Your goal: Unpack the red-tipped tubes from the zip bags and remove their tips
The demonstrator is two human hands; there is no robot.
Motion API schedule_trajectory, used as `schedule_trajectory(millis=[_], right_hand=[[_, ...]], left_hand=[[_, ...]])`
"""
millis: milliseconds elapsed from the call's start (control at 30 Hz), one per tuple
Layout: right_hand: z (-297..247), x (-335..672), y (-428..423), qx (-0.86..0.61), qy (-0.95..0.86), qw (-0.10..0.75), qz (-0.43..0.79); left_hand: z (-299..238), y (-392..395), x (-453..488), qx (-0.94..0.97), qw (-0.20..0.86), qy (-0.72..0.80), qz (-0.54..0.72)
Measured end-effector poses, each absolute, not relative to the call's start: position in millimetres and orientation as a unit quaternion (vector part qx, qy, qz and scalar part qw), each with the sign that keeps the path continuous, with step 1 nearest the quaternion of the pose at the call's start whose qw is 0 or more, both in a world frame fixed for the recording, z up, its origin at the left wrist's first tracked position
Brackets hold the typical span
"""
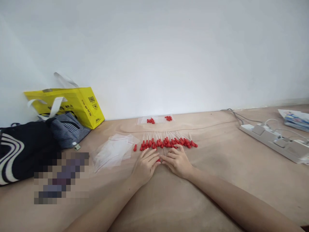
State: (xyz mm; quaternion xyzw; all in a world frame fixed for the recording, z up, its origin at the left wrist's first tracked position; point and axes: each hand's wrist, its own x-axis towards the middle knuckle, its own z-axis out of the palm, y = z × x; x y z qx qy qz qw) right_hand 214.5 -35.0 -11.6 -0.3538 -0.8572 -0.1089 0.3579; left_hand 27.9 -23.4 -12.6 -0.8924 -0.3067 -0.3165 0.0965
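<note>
Left hand (146,166) and right hand (180,162) curled, fingertips nearly together; pinch not discernible. Red bulb (158,160) by left thumb. Row of red-bulbed droppers (166,141) just beyond both hands on tabletop (229,161), long axes roughly forward, bulbs nearest.

The droppers (167,141) are fitted with smooth red bulbs (188,144), rubbery and faintly glossy; their tubes (166,135) are made of something clear, whether glass or plastic cannot be told. The sachets (114,149) are formed of thin, clear, slightly crinkled plastic film. The surface (229,161) is faced with smooth, grained wood of low sheen, and the wall (181,58) is finished in matt white. The tote (89,111) is made of smooth, lightly shiny yellow sheeting. Matt cloth is seen in the striped pouch (69,129) and black bag (33,141). The power strip (265,138) is cased in smooth white plastic.
</note>
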Motion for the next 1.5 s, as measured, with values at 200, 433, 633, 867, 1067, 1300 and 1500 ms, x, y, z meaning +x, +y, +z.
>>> schedule_trajectory(millis=[200,433,633,867,1067,1300,1500], right_hand=[[-11.1,215.8,-38.5,-0.335,-0.86,0.367,-0.115],[-10.8,217.8,-42.9,-0.338,-0.864,0.361,-0.091],[-11.4,217.8,-45.5,-0.334,-0.865,0.362,-0.092],[-11.4,219.9,-45.9,-0.342,-0.863,0.363,-0.079],[-18.7,227.6,-41.6,-0.411,-0.845,0.337,-0.062],[-34.1,225.4,-31.6,-0.462,-0.804,0.371,0.046],[-34.1,221.6,-27.4,-0.471,-0.78,0.407,0.069]], left_hand=[[-9.1,-27.8,27.5,-0.902,0.103,-0.281,-0.31],[-6.1,-29.8,25.5,-0.913,0.078,-0.273,-0.293],[-6.0,-32.7,24.6,-0.91,0.066,-0.275,-0.302],[-7.5,-31.1,21.5,-0.91,0.054,-0.28,-0.302],[-5.5,-31.2,8.4,-0.88,0.068,-0.353,-0.312],[-4.1,-18.9,-16.0,-0.769,0.027,-0.528,-0.358],[-4.2,-6.9,-29.0,-0.723,-0.024,-0.604,-0.334]])
